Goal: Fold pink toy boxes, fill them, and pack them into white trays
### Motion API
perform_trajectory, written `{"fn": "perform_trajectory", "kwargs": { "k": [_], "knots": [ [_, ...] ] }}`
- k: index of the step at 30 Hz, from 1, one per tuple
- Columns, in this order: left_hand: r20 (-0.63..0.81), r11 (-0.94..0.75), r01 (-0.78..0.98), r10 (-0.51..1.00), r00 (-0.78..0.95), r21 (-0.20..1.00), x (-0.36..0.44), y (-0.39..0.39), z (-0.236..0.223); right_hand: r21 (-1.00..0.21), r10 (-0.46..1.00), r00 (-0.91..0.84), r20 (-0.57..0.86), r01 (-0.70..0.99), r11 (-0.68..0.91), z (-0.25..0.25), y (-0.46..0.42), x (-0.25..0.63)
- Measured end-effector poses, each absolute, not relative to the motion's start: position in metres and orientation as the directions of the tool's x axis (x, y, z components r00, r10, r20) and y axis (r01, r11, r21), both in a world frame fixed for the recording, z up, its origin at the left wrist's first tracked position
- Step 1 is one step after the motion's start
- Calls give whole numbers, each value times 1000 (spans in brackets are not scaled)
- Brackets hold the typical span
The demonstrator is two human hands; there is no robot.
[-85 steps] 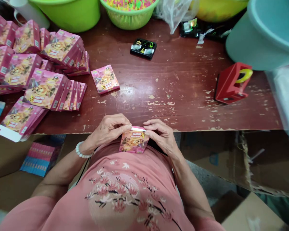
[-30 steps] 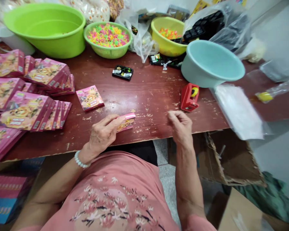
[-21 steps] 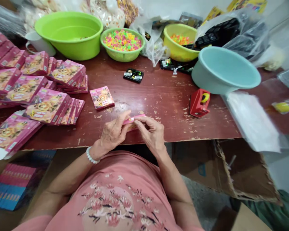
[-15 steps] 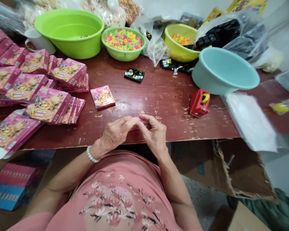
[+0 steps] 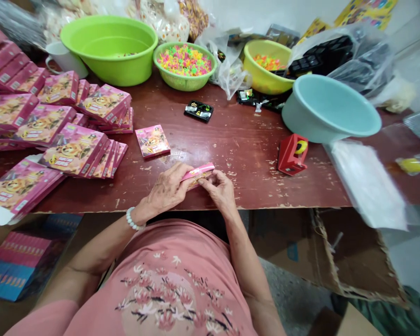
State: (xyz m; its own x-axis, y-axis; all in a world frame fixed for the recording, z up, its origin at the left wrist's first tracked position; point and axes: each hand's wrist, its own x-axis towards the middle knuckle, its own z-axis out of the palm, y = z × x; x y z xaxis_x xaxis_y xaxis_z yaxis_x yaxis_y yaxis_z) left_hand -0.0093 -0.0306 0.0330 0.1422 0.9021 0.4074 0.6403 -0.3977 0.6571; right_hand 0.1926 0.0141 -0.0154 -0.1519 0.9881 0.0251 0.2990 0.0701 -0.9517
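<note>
Between my hands, just above the table's front edge, a thin pink box (image 5: 200,171) is tilted so that its narrow side shows. My left hand (image 5: 166,190), with a bead bracelet at the wrist, grips its left end. The fingers of my right hand (image 5: 220,190) pinch its right end and lower edge. Most of the box's broad face is hidden from view. Just beyond my left hand a similar pink printed box (image 5: 153,141) lies flat. Farther back sits a black tray (image 5: 199,111) with small yellow and green pieces in it.
Stacks of pink boxes (image 5: 73,147) fill the left side. At the back stand a large green basin (image 5: 108,51), a basket of small coloured pieces (image 5: 185,84), a yellow bowl (image 5: 266,79) and a blue basin (image 5: 329,109). A red tape dispenser (image 5: 291,156) and plastic bags (image 5: 367,182) are at right.
The pink box, mostly covered by my fingers before, has turned so its narrow side shows. My right hand has shifted slightly left and down. The whole view has moved a little.
</note>
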Motion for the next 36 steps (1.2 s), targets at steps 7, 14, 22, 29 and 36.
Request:
{"fn": "perform_trajectory", "kwargs": {
  "k": [7,14,22,29,36],
  "knots": [
    [-64,52,-61,974,-219,997,-21,-36,18,-968,918,-321,-234,-8,-250,-16,11,185],
    [-32,2,-132,975,-218,991,-32,-40,20,-878,871,-400,-286,-255,-406,-13,-4,154],
    [297,-130,656,943,-149,743,-43,-35,37,-910,873,-419,-250,-207,-360,-15,-11,156],
    [224,-83,671,967,-126,737,-39,-32,26,-967,923,-320,-214,-61,-246,-24,-10,165],
    [-247,239,156,968,35,958,-26,-53,17,-977,976,-169,-139,-138,-163,-7,17,160]
  ]
}}
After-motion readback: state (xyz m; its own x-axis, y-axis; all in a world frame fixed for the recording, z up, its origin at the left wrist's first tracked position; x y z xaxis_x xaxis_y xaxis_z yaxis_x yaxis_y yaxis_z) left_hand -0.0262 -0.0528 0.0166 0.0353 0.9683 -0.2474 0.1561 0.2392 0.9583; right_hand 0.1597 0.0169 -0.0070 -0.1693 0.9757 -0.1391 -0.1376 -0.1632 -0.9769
